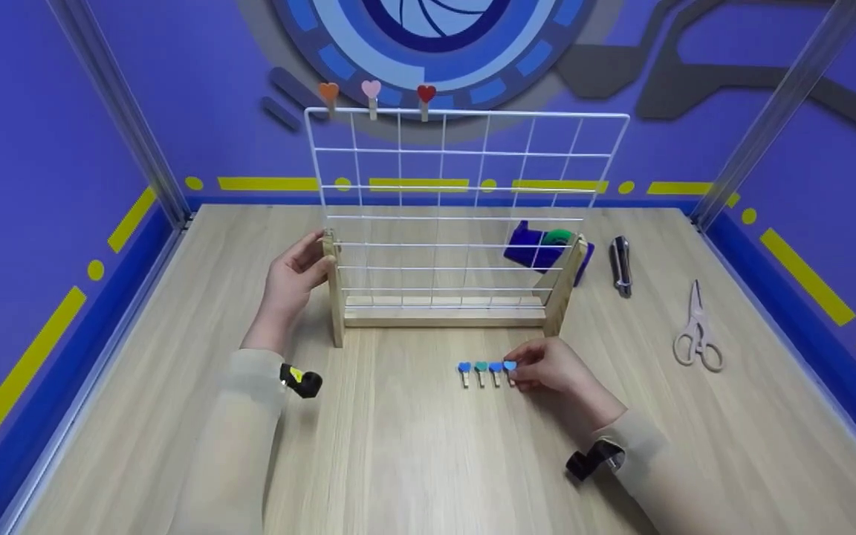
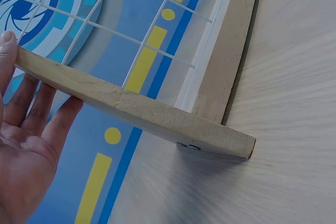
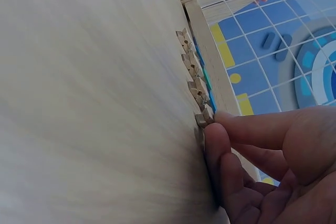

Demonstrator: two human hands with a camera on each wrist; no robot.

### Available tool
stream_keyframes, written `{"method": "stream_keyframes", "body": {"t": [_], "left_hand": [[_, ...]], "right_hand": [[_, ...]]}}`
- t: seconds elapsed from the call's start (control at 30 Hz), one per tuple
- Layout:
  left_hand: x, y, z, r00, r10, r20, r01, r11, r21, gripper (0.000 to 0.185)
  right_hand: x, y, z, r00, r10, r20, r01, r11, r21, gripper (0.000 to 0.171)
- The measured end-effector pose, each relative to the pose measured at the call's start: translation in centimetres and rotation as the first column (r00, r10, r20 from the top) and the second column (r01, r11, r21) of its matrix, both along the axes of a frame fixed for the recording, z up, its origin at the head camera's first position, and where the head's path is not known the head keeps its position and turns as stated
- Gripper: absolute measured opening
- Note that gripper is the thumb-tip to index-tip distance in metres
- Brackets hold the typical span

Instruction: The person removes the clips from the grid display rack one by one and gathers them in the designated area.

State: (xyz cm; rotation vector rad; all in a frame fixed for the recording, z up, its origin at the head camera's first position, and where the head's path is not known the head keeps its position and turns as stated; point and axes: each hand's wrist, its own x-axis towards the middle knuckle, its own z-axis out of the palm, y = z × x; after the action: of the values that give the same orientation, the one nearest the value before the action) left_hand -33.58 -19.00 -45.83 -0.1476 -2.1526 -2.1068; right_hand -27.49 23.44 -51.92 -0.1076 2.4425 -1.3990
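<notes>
Left hand rests against the left wooden upright of the wire grid rack, fingers straight and relaxed, thumb on top, gripping nothing. Three heart pegs, orange, pink, red, are clipped on the rack's top wire. In front of the rack lies a row of four blue-toned heart pegs on the table; right hand pinches the rightmost peg. Behind the rack's right foot sits a blue holder. Right of the rack lie a dark tool and scissors.

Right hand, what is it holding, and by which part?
The right hand pinches the rightmost heart clothespin by its wooden end.
</notes>
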Motion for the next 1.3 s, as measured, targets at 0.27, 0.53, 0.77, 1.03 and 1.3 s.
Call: {"method": "stream_keyframes", "body": {"t": [0.27, 0.53, 0.77, 1.03, 1.3], "left_hand": [[0.0, 0.0, 0.1, 1.0, -0.001, 0.004, 0.001, 1.0, -0.011, 0.057], [-0.1, 0.1, -0.2, 1.0, 0.002, -0.004, -0.002, 1.0, 0.015, 0.058], [0.0, 0.0, -0.1, 1.0, -0.003, -0.007, 0.003, 1.0, 0.001, 0.059], [0.0, 0.0, -0.1, 1.0, -0.008, -0.009, 0.008, 1.0, -0.016, 0.058], [0.0, -0.1, -0.1, 1.0, -0.016, -0.007, 0.016, 1.0, -0.019, 0.058]], "right_hand": [[-0.1, 0.3, -0.1, 1.0, 0.016, 0.009, -0.016, 0.999, -0.041, 0.031], [-0.1, 1.2, 1.0, 0.999, 0.038, 0.005, -0.037, 0.997, -0.063, 0.039], [0.1, 1.0, 3.8, 0.997, 0.004, -0.08, -0.004, 1.0, -0.004, 0.036], [-0.3, 0.8, 6.9, 0.987, 0.036, -0.154, -0.043, 0.998, -0.041, 0.036], [-1.0, -0.3, 11.5, 0.956, 0.011, -0.294, -0.054, 0.989, -0.139, 0.031]]}}
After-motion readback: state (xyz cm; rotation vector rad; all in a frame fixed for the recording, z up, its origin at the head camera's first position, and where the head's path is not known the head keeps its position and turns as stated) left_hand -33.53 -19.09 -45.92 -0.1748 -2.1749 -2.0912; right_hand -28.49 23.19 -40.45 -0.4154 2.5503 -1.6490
